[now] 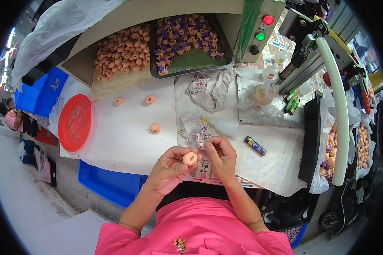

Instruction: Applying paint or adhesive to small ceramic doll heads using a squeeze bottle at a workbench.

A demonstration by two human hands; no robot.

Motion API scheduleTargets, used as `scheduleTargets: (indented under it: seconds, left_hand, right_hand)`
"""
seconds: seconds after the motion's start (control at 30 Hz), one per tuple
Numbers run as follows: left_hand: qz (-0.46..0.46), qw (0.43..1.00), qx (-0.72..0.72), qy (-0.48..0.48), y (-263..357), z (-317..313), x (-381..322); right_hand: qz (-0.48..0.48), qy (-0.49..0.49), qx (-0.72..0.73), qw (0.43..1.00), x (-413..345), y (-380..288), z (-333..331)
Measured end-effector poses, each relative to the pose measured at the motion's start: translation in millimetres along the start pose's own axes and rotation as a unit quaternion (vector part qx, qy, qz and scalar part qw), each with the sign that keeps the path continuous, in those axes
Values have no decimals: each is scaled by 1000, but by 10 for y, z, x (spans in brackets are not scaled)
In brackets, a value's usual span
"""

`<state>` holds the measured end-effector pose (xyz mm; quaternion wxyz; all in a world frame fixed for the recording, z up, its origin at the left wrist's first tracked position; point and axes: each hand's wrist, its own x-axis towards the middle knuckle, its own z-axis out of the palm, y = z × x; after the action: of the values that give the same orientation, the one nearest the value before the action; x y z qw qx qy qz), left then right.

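My left hand (174,169) holds a small peach-coloured hollow plastic head (190,158) between thumb and fingers, its oval opening facing up. Just right of it is my right hand (221,156), thumb and forefinger pinched together; whether something tiny is between them cannot be told. Beyond my hands a crumpled floral cloth (194,129) lies beside a soft plastic squeeze bottle (223,126) with a yellow tip. Three similar heads rest apart on the white paper to the left, the nearest head (154,128) among them. Many more heads (124,51) are piled under the shelf.
A black tray (193,71) holds small peach and purple parts. A red plastic dish (75,122) sits at the left, a wrapped cylinder (255,146) at the right. A clamp fixture with a pale tube (335,108) stands by lined bins. Far left, a person sits.
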<state>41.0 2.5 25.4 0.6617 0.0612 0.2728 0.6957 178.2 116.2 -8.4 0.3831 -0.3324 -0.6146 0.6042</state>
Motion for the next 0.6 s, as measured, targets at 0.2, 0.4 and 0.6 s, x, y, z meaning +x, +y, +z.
scheduleTargets:
  seconds: [0.2,0.4,0.6]
  left_hand:
    - [3,1000,-5,-23,-15,14,-9]
    - [-21,996,-77,-49,33,6,-11]
    - [-43,990,-118,-67,175,-35,-41]
  right_hand:
    - [-7,-2,-6,1000,-15,-23,-16]
    - [-2,-5,-8,1000,-24,-43,28]
    - [-16,-4,-35,999,-26,-48,152]
